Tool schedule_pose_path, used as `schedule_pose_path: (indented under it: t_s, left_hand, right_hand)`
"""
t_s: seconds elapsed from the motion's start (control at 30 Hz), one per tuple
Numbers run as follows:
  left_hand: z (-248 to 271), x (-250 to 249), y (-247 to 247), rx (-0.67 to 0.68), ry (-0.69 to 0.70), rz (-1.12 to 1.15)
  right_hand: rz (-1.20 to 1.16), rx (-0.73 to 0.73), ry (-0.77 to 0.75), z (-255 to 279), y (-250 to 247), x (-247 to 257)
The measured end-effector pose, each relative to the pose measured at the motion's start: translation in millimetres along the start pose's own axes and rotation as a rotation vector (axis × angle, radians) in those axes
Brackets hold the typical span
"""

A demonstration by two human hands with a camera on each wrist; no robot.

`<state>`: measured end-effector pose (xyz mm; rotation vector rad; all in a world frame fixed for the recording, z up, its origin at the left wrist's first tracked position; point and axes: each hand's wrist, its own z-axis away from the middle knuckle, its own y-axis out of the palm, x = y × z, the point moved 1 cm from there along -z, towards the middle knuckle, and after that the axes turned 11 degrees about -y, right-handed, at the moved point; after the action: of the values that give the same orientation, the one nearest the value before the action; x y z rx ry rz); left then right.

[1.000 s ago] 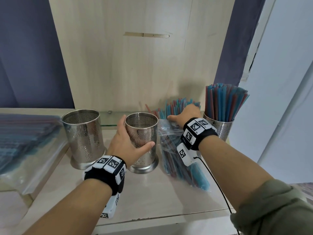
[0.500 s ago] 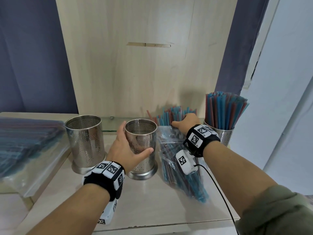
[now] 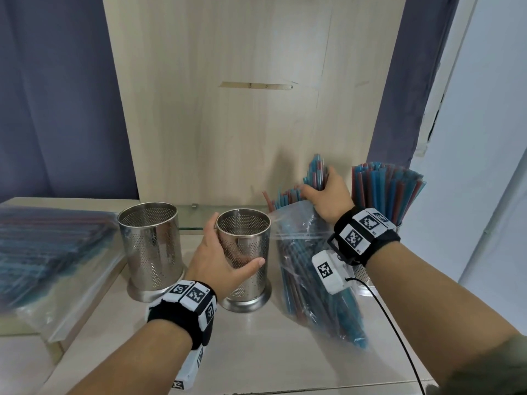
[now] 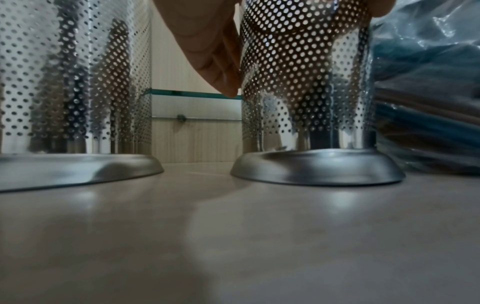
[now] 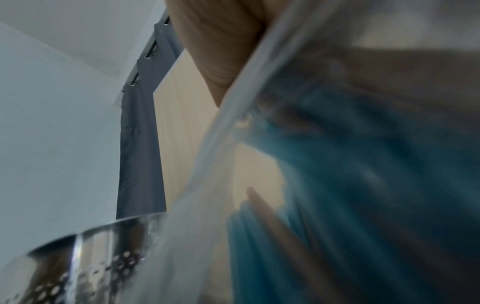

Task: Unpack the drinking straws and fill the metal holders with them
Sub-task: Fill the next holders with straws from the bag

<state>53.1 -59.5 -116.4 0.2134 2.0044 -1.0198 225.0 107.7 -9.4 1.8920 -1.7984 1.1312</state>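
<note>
My left hand (image 3: 219,260) wraps around the middle perforated metal holder (image 3: 248,240), which is empty and stands on the counter; its base (image 4: 317,166) shows in the left wrist view. My right hand (image 3: 325,195) grips a bunch of blue and red straws (image 3: 315,173), lifted out of the mouth of the clear plastic bag (image 3: 310,277) that lies right of the holder. More straws (image 3: 285,196) stick out of the bag. A second empty holder (image 3: 149,246) stands to the left. A third holder at the right is full of straws (image 3: 385,189).
Another clear bag of straws (image 3: 48,246) lies on a raised ledge at the left. A wooden back panel (image 3: 251,109) stands behind the counter, with a glass strip (image 3: 194,220) at its foot. A black cable (image 3: 399,337) runs from my right wrist.
My right hand has closed on a bunch of straws and lifted it up out of the bag's mouth. My left hand has stayed around the middle holder.
</note>
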Motion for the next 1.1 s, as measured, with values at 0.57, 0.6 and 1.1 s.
schedule_pose_path:
  t_s: [0.57,0.6,1.1]
  left_hand:
    - [1.8,-0.9,-0.3,0.001,0.000,0.005]
    - [2.0,-1.3,-0.3,-0.002,0.001,0.005]
    - [5.9,-2.2,-7.8,0.090,0.093,-0.030]
  right_hand:
    - [-0.111,-0.176,-0.274,-33.8,-28.1,60.7]
    - [-0.140,-0.205,-0.290,-36.5,-31.7,66.2]
    - [-0.557,-0.360,-0.566,-45.4,-60.6,177.0]
